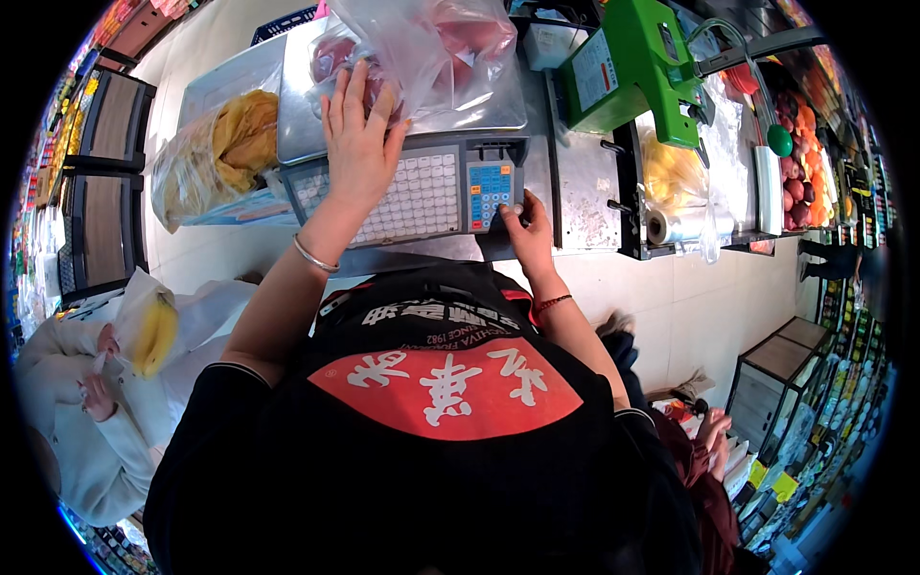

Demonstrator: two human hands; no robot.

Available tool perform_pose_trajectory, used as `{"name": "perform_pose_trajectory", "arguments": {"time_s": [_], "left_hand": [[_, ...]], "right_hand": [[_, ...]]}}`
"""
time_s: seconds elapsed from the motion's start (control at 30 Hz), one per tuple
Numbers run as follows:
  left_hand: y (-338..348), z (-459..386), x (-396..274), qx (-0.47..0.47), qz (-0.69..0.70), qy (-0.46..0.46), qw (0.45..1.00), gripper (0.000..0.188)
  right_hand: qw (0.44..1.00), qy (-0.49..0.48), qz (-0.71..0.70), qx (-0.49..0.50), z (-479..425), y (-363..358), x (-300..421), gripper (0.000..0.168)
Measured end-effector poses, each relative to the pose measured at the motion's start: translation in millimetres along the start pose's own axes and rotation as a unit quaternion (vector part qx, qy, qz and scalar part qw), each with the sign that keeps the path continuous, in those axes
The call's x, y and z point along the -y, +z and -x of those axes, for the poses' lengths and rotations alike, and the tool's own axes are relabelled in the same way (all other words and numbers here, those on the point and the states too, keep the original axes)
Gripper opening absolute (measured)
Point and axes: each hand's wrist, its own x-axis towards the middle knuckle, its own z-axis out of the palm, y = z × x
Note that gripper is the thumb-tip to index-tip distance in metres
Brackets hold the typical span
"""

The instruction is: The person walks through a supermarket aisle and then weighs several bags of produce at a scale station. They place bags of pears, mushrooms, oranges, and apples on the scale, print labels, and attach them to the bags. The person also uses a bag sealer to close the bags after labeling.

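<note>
My left hand [361, 133] lies palm down with spread fingers over a clear plastic bag [424, 65] on a price-computing scale. Dark red round items, probably fruit, show through the plastic. Beneath the bag is the scale's metal pan [302, 133]. A panel of pale keys [413, 194] on the scale is partly covered by my left forearm. At the right end of the scale, my right hand [530, 233] has its thumb at the lower edge of the blue keypad [491, 188]. Some of its fingers are curled and partly hidden; no held object is visible there.
Left of the scale sits a bag of yellow-brown goods [248, 136]. A green bag-sealing machine [625, 72] stands at the right, near a plastic bag roll [675, 226]. One person at left holds bagged bananas [154, 327]; another person's hands [714, 435] show at lower right.
</note>
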Motion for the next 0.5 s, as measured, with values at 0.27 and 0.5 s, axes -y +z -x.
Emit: {"name": "perform_pose_trajectory", "arguments": {"time_s": [0.27, 0.5], "left_hand": [[-3.3, 6.8, -8.7, -0.028, 0.029, -0.015, 0.999, 0.082], [-10.0, 13.1, -19.7, -0.019, 0.03, -0.031, 0.999, 0.096]], "right_hand": [[0.999, 0.018, 0.032, 0.003, -4.6, 5.5, 2.3, 0.057], [0.996, 0.075, 0.055, -0.007, -10.7, 6.8, 17.1, 0.054]]}}
